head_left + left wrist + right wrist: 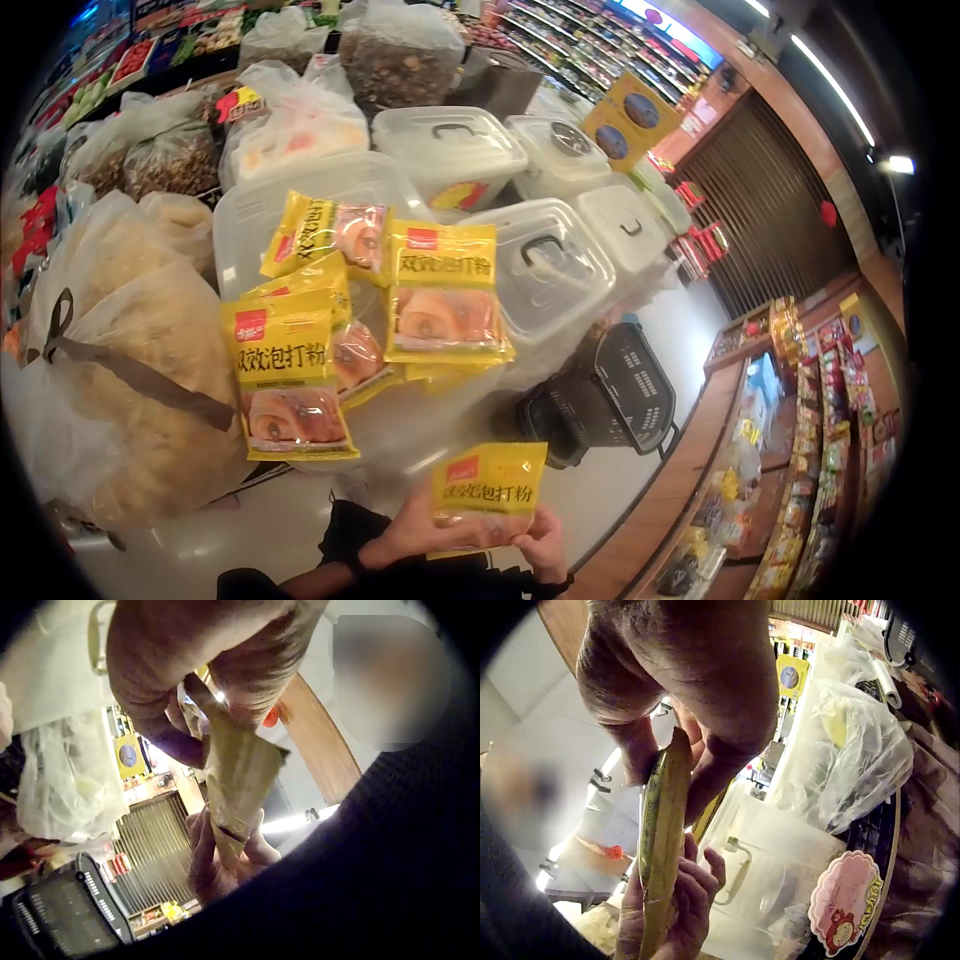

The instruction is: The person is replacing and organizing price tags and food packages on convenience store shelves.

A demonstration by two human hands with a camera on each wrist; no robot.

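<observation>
Pinching one yellow packet (488, 490) between them, left hand (415, 530) and right hand (545, 545) meet.

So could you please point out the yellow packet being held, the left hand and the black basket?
yellow packet (488, 488), head view, on its printed front.
left hand (412, 532), head view, on the back of the hand.
black basket (610, 395), head view, on its mesh side wall.

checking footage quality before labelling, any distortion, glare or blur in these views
Head view: strong fisheye bend, dark corners, ceiling lights flaring, yet the yellow printed packet held by both hands stays readable. Left wrist view: left hand very close and soft, one blurred patch upper right. Right wrist view: right hand backlit, background hazy.
</observation>
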